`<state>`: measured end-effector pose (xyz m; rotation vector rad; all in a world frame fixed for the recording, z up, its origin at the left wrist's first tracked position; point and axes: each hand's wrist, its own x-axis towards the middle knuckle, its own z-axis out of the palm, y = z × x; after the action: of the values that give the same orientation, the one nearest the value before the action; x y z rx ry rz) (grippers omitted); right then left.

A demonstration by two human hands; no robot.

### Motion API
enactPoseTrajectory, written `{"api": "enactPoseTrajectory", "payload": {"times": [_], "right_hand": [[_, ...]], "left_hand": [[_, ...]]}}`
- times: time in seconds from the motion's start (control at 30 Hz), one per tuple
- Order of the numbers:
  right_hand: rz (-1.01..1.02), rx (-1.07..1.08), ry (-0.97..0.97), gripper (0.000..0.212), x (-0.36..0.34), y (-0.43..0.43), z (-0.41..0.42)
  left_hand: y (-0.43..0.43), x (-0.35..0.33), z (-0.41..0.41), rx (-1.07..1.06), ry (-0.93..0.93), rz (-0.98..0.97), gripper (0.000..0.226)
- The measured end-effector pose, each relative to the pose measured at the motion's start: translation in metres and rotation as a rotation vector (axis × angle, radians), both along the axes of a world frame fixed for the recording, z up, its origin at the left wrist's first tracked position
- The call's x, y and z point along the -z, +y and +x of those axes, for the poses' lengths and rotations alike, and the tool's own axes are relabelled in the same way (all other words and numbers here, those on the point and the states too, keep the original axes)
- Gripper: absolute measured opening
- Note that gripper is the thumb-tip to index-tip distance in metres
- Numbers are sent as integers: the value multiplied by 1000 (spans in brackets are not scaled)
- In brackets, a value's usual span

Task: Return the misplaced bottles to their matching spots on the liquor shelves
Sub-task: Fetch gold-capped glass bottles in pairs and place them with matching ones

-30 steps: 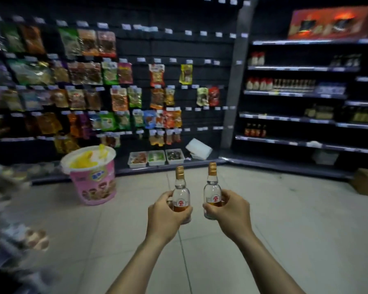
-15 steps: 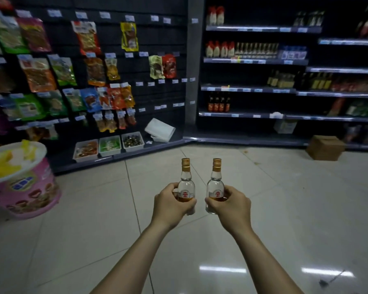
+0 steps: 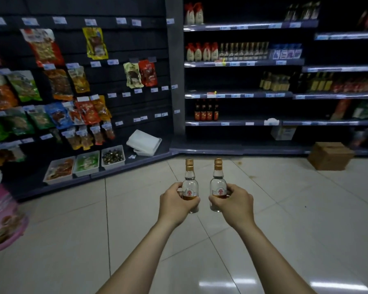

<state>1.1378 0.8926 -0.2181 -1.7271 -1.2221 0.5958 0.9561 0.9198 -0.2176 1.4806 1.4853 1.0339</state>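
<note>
I hold two small clear bottles with gold caps and red-and-white labels, upright, side by side in front of me. My left hand grips the left bottle around its lower body. My right hand grips the right bottle the same way. The liquor shelves stand ahead to the right, with a row of similar slim gold-capped bottles on the second shelf and dark red-labelled bottles two shelves lower.
A snack wall with hanging packets fills the left. White trays and a white box sit on its base. A pink tub stands at far left, a cardboard box on the tiled floor at right.
The view has swung right and moved closer to the liquor shelves. The pink tub has slid to the left edge. Both hands still hold their bottles the same way.
</note>
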Motion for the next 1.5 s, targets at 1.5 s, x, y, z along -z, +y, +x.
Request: {"api": "enactPoseTrajectory", "payload": {"times": [1.5], "right_hand": [[16,-45,-25,31,-20,835,642]], "left_hand": [[834,-17,658,80,-83,54,48]]}}
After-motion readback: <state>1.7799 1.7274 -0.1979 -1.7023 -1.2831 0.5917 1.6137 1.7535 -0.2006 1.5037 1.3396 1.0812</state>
